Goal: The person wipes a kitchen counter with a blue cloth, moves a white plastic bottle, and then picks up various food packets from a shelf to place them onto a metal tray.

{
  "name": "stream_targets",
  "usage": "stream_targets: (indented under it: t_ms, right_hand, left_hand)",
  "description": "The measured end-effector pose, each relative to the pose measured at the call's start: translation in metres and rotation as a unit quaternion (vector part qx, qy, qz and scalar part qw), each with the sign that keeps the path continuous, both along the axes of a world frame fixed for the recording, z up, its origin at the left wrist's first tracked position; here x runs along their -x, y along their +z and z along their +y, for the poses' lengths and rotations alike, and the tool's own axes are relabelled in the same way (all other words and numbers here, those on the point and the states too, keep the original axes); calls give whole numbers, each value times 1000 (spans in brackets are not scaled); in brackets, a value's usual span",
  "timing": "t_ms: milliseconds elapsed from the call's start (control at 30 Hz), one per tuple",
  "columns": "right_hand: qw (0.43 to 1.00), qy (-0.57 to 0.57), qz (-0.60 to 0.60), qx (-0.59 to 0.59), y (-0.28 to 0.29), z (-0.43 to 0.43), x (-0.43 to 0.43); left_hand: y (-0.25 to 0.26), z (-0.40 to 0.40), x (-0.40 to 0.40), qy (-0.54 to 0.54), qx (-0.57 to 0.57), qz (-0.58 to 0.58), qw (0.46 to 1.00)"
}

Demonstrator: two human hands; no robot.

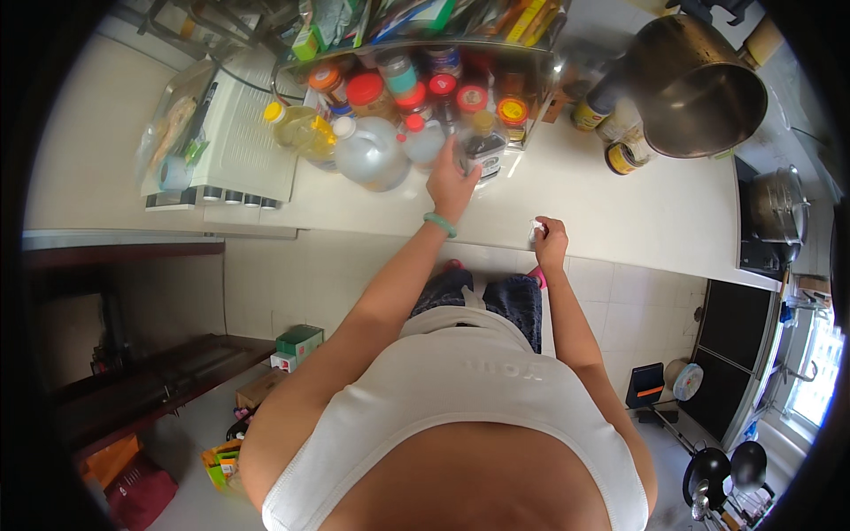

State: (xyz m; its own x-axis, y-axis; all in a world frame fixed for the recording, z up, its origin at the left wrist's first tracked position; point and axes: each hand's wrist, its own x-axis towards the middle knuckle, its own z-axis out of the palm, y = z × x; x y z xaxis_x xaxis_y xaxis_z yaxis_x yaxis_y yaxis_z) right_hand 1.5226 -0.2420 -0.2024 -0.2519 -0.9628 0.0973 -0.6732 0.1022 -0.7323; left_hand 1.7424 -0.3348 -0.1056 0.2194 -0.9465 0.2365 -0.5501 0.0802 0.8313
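My left hand, with a green bangle at the wrist, is at the left side of a clear bottle of dark liquid with a yellowish cap. Its thumb lies along the bottle's front and the fingers reach up the side. The bottle stands upright on the white countertop. Just left of that hand is a smaller jug with a red cap. Near the counter's front edge, my right hand pinches a small crumpled white tissue or cloth.
A large white-capped jug and a yellow oil bottle stand further left. Behind them, a metal rack shelters several red-lidded jars. A deep metal pot is at right, near a stove. A white appliance sits left.
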Motion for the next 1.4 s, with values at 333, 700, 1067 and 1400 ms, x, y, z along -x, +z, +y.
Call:
stream_targets:
  t_ms: [333,700,1067,1400]
  right_hand:
    - [986,92,-130,-41,29,-69,-65]
    - [989,11,-144,-36,33,-109,-132]
    - [991,2,-123,-53,50,-115,-148]
    - [991,81,-99,-45,27,-114,-121]
  left_hand:
    - [-8,22,-36,73,108,27,991]
    - [-31,40,-112,235,32,131,962]
    - [3,32,-130,242,-73,151,956]
    - [-9,27,-144,232,-74,133,961]
